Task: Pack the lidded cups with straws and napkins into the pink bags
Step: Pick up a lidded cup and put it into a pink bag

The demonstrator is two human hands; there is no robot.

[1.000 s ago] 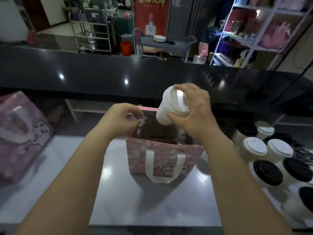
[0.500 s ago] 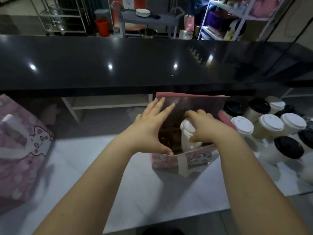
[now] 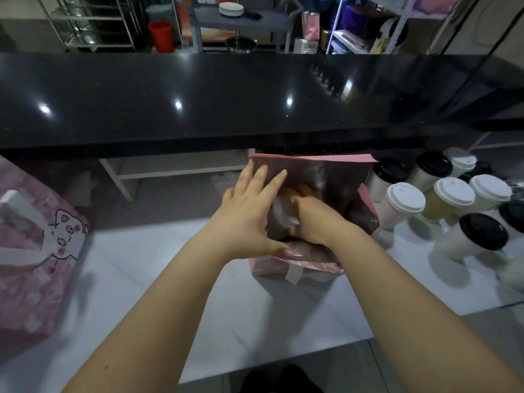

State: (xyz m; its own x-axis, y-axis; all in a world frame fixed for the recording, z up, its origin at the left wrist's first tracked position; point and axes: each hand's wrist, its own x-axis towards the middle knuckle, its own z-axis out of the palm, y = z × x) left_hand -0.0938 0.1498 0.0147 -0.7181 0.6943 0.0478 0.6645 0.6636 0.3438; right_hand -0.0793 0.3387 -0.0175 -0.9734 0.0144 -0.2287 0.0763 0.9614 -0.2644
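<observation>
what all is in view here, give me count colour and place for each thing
white counter: one, white, near
black bar top: one, black, behind it
open bag: one, pink, middle of the counter
cup in bag: one, white lid, inside the open bag
second bag: one, pink with cat print, left edge
white-lidded cups: four, right of the open bag
black-lidded cups: at least three, among them
bucket: one, red, far floor
plates: one stack, white, grey cart
left hand: spreads the open bag's mouth, fingers straight
right hand: inside the bag, grips the cup
</observation>
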